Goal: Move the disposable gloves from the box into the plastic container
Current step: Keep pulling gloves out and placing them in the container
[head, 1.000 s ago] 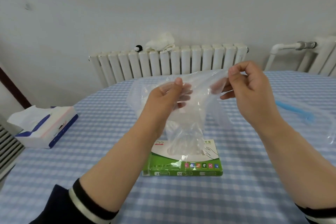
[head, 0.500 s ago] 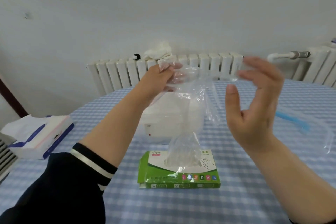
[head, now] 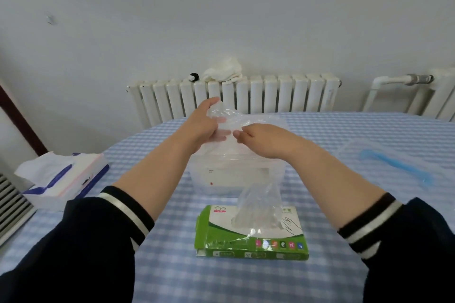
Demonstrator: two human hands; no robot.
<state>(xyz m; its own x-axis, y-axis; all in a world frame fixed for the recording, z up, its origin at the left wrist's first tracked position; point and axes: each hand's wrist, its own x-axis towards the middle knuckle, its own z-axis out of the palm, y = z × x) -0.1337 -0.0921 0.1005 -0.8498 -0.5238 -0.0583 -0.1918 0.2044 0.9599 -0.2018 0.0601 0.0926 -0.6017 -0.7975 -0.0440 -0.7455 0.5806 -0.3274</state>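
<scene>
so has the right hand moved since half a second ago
Yes. The right hand has dropped from radiator height down over the plastic container, beside the left hand.

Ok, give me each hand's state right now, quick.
Left hand: gripping the thin clear plastic glove over the translucent plastic container.
Right hand: fingertips pinching the same glove.

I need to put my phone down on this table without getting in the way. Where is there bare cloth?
Bare checked cloth lies between the tissue box and the plastic container, and between the glove box and the blue-edged lid at right. The middle is crowded: both hands hold gloves over the container.
</scene>
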